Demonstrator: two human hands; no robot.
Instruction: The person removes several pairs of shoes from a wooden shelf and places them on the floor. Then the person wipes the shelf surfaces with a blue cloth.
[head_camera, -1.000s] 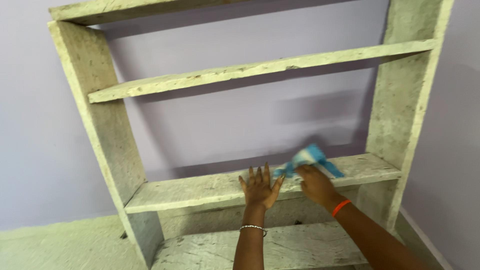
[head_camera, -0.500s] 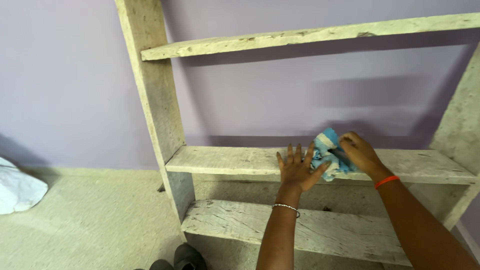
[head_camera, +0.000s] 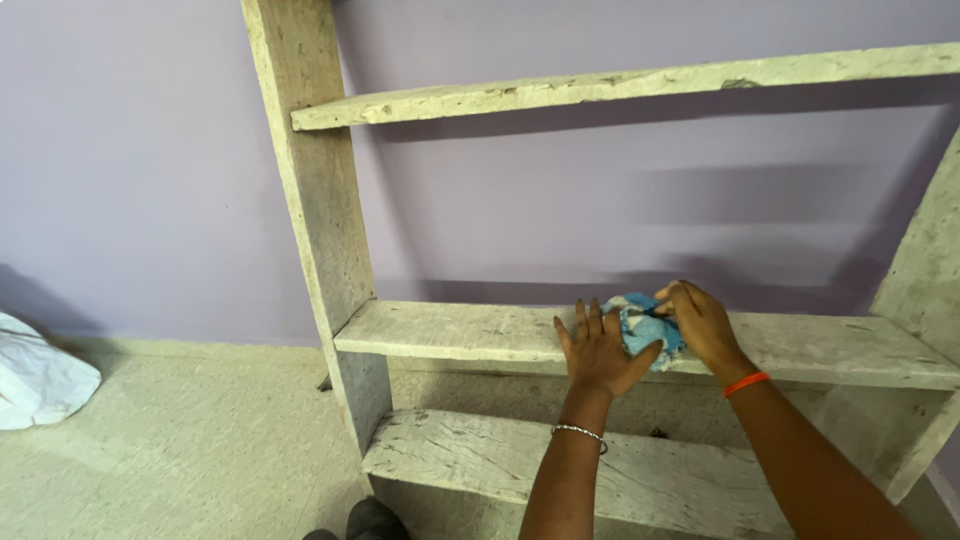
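On the far left a white bag (head_camera: 40, 372) lies on the pale floor (head_camera: 180, 440) by the purple wall (head_camera: 140, 170). A bit of a dark shoe (head_camera: 372, 520) peeks in at the bottom. Next comes the stone shelf unit, with its tall left post (head_camera: 310, 200), a top shelf (head_camera: 620, 82), a middle shelf (head_camera: 450, 332) and a low shelf (head_camera: 480, 455). The left hand (head_camera: 598, 350) lies flat on the front edge of the middle shelf, fingers spread wide, holding nothing. It has a thin silver bangle (head_camera: 580, 434) on the wrist. Just right of it, and touching its thumb, is a blue and white cloth (head_camera: 645, 328), bunched up on the middle shelf. The right hand (head_camera: 700, 322) is closed over the cloth and presses it down on the stone. That wrist has an orange band (head_camera: 746, 384). The wiping looks to be partway done, I think: the cloth sits near the middle of the shelf, with a long bare stretch to its left and more to its right. I cannot tell from the stone which part is clean, because it all looks the same rough grey. Half a second ago the cloth was a little more to the right and puffed up higher. Now it is squashed smaller and sits closer to the left hand. The left hand has barely moved. The view has hardly shifted.
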